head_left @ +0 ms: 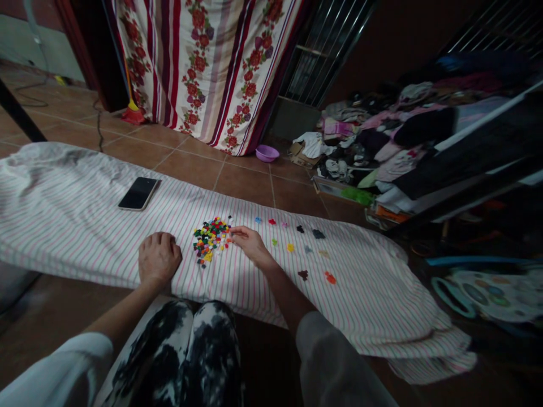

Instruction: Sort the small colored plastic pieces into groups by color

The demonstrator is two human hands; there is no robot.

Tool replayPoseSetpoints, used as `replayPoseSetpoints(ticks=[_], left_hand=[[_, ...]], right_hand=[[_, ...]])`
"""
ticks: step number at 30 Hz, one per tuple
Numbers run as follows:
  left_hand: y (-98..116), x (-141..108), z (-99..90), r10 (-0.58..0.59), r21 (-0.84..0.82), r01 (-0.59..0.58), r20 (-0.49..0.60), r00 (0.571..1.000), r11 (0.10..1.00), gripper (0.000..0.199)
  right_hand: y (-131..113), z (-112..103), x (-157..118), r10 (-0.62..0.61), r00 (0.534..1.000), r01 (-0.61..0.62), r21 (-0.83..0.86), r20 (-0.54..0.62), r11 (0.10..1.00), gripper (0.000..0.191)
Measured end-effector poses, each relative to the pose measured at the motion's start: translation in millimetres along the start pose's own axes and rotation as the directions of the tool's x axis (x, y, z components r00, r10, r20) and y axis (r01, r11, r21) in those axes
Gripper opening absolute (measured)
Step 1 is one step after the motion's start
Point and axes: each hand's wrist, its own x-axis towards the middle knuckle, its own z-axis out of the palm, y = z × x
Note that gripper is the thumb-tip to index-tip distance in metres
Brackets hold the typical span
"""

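Observation:
A pile of small multicoloured pieces (211,238) lies on the striped cloth (365,305). My right hand (251,244) is at the pile's right edge, thumb and fingers pinched together; whatever is between the fingertips is too small to name. My left hand (159,257) rests on the cloth left of the pile, its fingers curled down. Right of the pile are small groups sorted by colour, among them blue (258,220), red (272,221), black (300,229), yellow (291,247), brown (302,275) and orange (331,277).
A phone (139,193) lies on the cloth at the left. Beyond the cloth, a purple basin (267,153) stands on the tiled floor before a floral curtain (203,68). Heaped clothes (382,135) fill the back right.

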Motion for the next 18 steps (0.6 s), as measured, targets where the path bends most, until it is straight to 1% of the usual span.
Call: replayPoseSetpoints(ticks=[7,10,14,18], left_hand=[[0.0,0.1,0.0,-0.012,0.022,0.012,0.021,1.0,1.0,0.029],[-0.1,0.2,0.1,-0.004,0.032,0.004,0.018,1.0,0.999,0.03],[0.8,-0.2,-0.9,0.0,0.027,0.0,0.007,1.0,1.0,0.032],[2.5,-1.0,-3.3,0.007,0.012,-0.007,-0.004,1.0,1.0,0.03]], right_hand=[[-3.8,-11.3,-10.1,0.085,0.993,-0.084,0.011,-0.088,0.996,0.025],[-2.3,-20.4,-12.1,0.09,0.988,-0.095,-0.037,-0.129,0.995,0.025],[-0.2,-38.6,-13.6,0.061,0.979,-0.077,-0.076,-0.194,0.994,0.025],[-3.0,-64.0,-15.4,0.044,0.965,-0.067,-0.082,-0.26,0.994,0.025]])
